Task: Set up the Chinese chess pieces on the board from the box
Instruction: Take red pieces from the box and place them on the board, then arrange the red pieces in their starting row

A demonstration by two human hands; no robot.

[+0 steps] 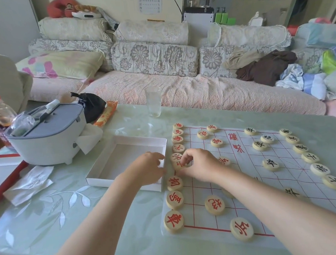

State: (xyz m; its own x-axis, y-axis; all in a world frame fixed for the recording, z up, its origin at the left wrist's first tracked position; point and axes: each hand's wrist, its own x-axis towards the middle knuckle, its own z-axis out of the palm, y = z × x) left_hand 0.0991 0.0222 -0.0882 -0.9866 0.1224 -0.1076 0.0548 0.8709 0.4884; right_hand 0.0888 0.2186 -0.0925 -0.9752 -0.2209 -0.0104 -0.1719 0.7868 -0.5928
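Two hands (pixel 200 163), right perhaps pinching round wooden piece (pixel 179 165)

Red pieces (pixel 175 199), black pieces (pixel 320 169) line opposite board (pixel 289 149) edges; white box (pixel 124 150) beside.

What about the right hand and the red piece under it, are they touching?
Touching. The head view shows the fingers of the right hand pinching the red piece, with no gap.

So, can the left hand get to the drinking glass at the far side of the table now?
Probably yes. Between the left hand and the glass lies only the low white box, with nothing tall in the way.
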